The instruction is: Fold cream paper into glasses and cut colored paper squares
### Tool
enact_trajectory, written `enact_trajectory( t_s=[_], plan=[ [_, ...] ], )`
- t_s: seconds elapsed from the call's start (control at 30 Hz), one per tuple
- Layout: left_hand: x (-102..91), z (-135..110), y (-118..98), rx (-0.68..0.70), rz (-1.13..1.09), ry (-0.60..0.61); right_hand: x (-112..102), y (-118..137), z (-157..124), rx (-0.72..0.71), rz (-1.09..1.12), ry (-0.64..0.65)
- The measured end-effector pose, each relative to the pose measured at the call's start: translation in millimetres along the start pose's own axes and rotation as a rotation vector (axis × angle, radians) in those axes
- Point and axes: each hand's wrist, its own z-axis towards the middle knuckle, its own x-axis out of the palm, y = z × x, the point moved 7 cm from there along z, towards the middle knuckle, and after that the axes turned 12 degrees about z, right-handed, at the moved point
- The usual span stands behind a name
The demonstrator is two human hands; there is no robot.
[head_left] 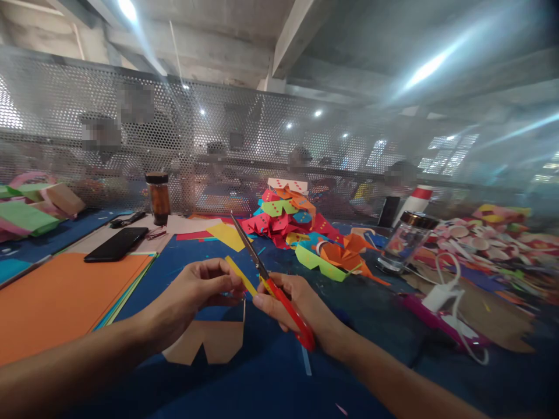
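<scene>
While the left hand pinches a narrow yellow strip between thumb and fingers, the right hand is curled round red-handled scissors, its thumb tip at the strip's lower end, though I can't tell whether it grips that too. Just below the left hand lies a notched brown paper piece, with orange sheets off to that hand's left. Past both hands rises a heap of coloured paper cut-outs, and a glass jar stands beyond the right hand.
</scene>
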Motion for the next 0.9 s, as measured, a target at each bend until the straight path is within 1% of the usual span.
enact_trajectory(
  t_s=[0.2,0.3,0.4,0.5,0.63,0.77,0.9],
  plan=[
    [2.1,-0.6,5.7,-0.028,0.056,0.009,4.0,0.0,0.1,0.005,0.004,0.024],
    [3.6,-1.6,3.7,-0.026,0.072,0.018,4.1,-0.4,0.4,0.004,-0.037,0.034],
    [1.0,-1.1,0.0,-0.017,0.042,-0.002,0.6,4.0,-1.2,-0.048,-0.142,0.031],
    [-5.8,1.3,-3.9,0.017,-0.001,-0.050,-4.0,9.5,-4.1,-0.105,-0.328,0.022],
    [-14.3,4.5,-7.2,0.083,-0.031,-0.093,-9.5,11.1,-5.5,-0.093,-0.559,-0.002],
    [-17.2,5.4,-9.7,0.148,-0.031,-0.080,-7.7,11.2,-5.5,-0.072,-0.658,0.024],
    [-18.6,6.0,-12.6,0.189,-0.036,-0.076,-6.8,10.9,-6.0,-0.083,-0.703,0.024]
  ],
)
